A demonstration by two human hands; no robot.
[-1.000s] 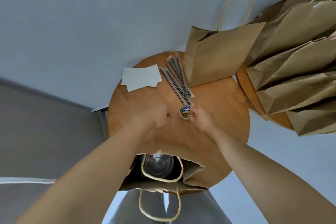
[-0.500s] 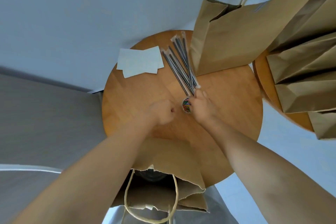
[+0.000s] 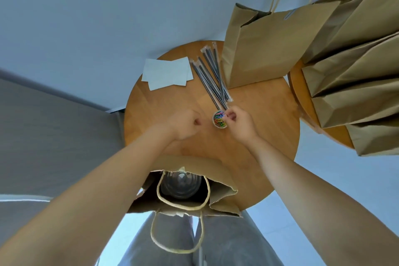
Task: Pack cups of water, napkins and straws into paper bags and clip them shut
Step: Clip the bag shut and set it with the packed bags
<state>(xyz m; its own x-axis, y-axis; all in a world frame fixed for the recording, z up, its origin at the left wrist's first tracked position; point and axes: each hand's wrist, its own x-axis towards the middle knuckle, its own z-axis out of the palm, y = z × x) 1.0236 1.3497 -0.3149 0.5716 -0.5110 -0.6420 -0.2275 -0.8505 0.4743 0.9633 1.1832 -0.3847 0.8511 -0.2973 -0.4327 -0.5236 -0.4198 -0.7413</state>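
Right grip (image 3: 238, 122) pinches a paper clip (image 3: 225, 115) over the clip cup (image 3: 219, 119); left grip (image 3: 185, 124) fisted, empty, on the surface (image 3: 265, 136).

Round wood table (image 3: 269, 136), 2nd wood table (image 3: 302, 101) beside; pale floor, grey wall.

An open brown paper bag (image 3: 218, 170) stands at the round table's near edge, a clear lidded cup (image 3: 181, 185) inside; wrapped black straws (image 3: 212, 77) lie beside white napkins (image 3: 167, 73) and a small cup of coloured paper clips (image 3: 219, 119)
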